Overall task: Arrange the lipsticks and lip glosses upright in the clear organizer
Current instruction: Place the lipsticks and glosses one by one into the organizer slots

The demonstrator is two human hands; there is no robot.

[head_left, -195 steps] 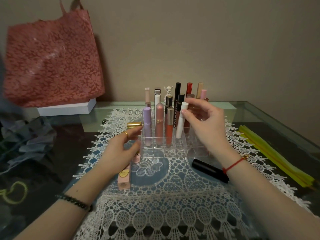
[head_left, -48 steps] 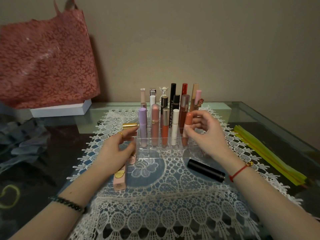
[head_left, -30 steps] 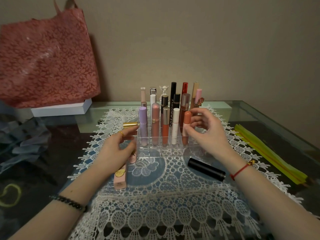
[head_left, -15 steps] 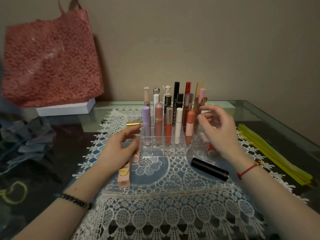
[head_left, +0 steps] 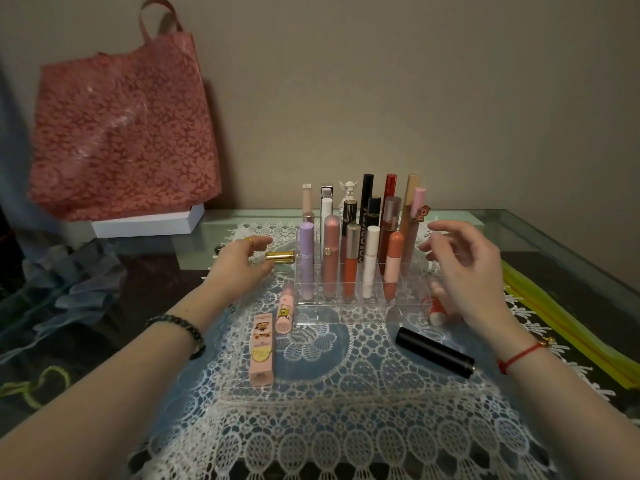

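The right hand [head_left: 464, 268] hovers just right of the clear organizer [head_left: 360, 306] with fingers spread and nothing in it; the left hand [head_left: 239, 265] sits at the organizer's left edge, its fingertips near or touching a gold lipstick tube [head_left: 280, 256] that lies on its side, though a real grip cannot be told from the head view, the only one given. The organizer stands on a white lace runner [head_left: 346, 410] over the glass surface [head_left: 554, 244], its back and middle rows packed with upright tubes, among them a lilac gloss [head_left: 307, 261] and a peach-capped gloss [head_left: 393, 261]; the front row of cells looks empty. Four pieces lie flat outside: a pink boxed lip product [head_left: 261, 348] and a pink cartoon-printed tube [head_left: 286, 310] touching each other at front left, a black lipstick case [head_left: 434, 351] at front right, and a small red-and-white tube [head_left: 437, 308] partly hidden under the right hand. All of these should be light, rigid and smooth, so likely to roll or slip on lace. A pinch across the middle of the barrel, then turning it cap-up, would probably serve best; the cells are narrow, and a careless entry could knock the tall neighbours over. The black case looks heaviest and glossiest and may want a firmer hold.
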